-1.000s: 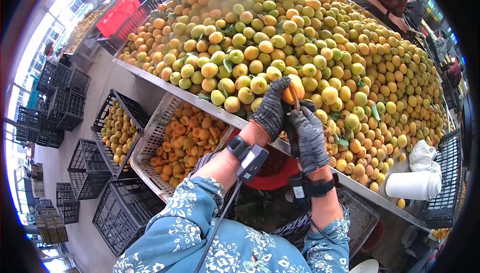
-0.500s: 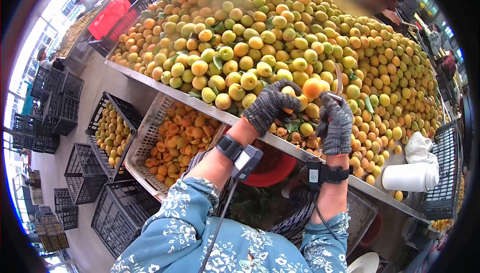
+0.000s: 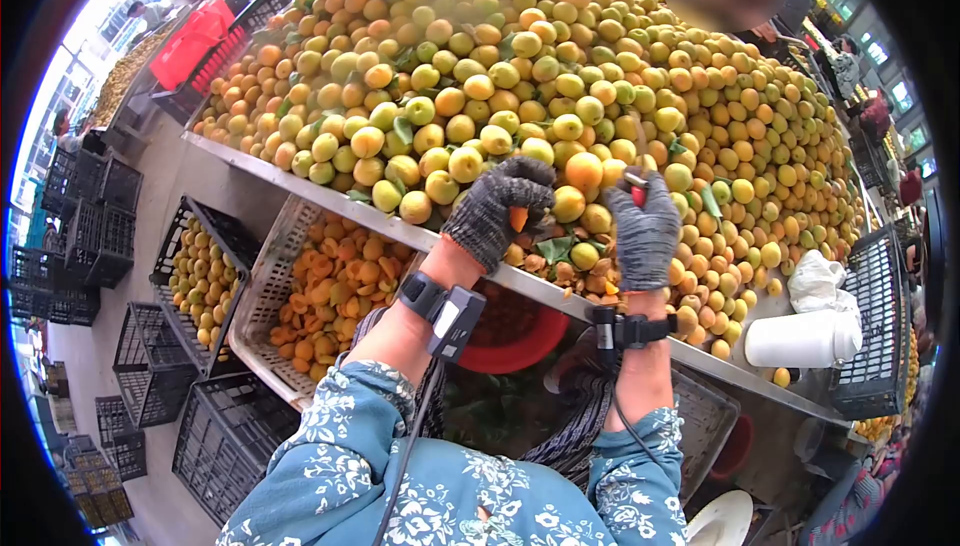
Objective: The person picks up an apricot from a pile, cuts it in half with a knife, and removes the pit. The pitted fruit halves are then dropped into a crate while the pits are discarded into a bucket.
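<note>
My left hand [image 3: 500,208], in a dark grey knit glove, is closed at the near edge of the apricot pile. An orange piece of apricot [image 3: 518,218] shows between its curled fingers; the rest of the piece is hidden. My right hand [image 3: 645,236], gloved alike, is wrapped around a small knife [image 3: 638,189] with a red handle, its thin blade upward over the fruit. Between the hands lie a large yellow-orange apricot [image 3: 583,171], green leaves [image 3: 555,249] and brown pits or scraps [image 3: 601,271]. Whole apricots [image 3: 480,86] heap up beyond both hands.
A metal table edge [image 3: 400,231] runs below the hands. A white crate [image 3: 262,296] of apricot halves stands left of my lap, a red basin [image 3: 515,346] under the table. Black crates [image 3: 235,436] stand at left, a white jar [image 3: 805,339] at right. Another person [image 3: 765,31] works across the pile.
The view has shifted, so the scene sits further left. My right hand and knife have moved a little away from my left hand. Less of the apricot in my left hand shows.
</note>
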Available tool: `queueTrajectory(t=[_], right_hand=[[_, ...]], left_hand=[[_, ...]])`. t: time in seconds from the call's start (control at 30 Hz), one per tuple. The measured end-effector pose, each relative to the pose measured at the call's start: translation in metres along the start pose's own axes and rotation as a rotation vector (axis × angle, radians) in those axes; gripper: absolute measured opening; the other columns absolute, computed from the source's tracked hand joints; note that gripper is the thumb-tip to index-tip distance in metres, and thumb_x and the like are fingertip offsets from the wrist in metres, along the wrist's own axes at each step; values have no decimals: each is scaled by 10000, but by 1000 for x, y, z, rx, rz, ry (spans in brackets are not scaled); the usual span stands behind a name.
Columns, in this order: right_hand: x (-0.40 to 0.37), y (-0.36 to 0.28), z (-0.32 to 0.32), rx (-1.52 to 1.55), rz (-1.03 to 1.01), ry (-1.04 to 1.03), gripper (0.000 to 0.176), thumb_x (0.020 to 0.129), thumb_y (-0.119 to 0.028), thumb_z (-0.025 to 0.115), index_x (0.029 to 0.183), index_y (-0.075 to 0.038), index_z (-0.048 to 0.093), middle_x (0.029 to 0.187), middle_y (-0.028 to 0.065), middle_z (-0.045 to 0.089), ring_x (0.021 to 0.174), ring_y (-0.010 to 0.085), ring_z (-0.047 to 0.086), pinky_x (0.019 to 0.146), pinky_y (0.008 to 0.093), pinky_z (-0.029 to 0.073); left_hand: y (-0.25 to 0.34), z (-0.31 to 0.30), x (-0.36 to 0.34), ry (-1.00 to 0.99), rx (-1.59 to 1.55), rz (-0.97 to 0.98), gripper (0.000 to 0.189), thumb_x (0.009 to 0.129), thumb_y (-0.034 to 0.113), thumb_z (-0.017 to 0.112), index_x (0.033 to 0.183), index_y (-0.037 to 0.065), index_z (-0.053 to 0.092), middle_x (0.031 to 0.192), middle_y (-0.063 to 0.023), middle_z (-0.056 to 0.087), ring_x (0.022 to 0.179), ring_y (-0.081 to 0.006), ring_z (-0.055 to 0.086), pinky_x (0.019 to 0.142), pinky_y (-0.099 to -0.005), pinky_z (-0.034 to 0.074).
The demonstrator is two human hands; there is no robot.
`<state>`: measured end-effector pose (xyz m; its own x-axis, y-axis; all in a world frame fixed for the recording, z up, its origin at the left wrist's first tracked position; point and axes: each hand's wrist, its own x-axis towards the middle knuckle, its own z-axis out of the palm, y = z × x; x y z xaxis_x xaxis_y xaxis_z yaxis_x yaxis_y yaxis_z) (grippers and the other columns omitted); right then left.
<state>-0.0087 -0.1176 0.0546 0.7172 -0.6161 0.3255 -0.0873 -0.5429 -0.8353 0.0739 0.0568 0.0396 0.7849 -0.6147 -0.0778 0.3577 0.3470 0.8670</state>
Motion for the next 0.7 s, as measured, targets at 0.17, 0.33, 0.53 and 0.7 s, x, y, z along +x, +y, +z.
queueTrajectory(t=[0.17,0.33,0.53,0.7], right_hand=[[10,4,24,-285,-124,-64,388,832,-296,666,1177,-130,605,1022,156,673,889,335,656,778,432,520],[15,-14,33,-465,-72,-233,513,802,-236,678,1276,-117,521,1131,152,625,991,354,621,829,438,501],[25,-12,44,-426,28,-212,477,686,-252,774,1103,-99,602,1002,162,623,964,335,614,846,416,494],[16,-11,40,-338,-36,-137,384,650,-196,774,987,-77,634,937,135,615,869,320,598,767,418,489]], left_hand=[[-1,9,-6,-81,147,121,241,904,306,600,950,76,654,703,-20,587,598,-111,567,555,-257,469],[-3,3,1,-141,428,136,224,948,211,530,1047,51,652,830,-79,648,709,-142,613,604,-255,497],[0,-6,1,-230,762,539,387,764,13,674,1147,32,625,1122,-134,639,1111,-270,588,984,-362,437],[-3,-16,4,-164,800,506,366,790,56,691,1151,43,629,1100,-106,655,1051,-241,620,923,-358,483]])
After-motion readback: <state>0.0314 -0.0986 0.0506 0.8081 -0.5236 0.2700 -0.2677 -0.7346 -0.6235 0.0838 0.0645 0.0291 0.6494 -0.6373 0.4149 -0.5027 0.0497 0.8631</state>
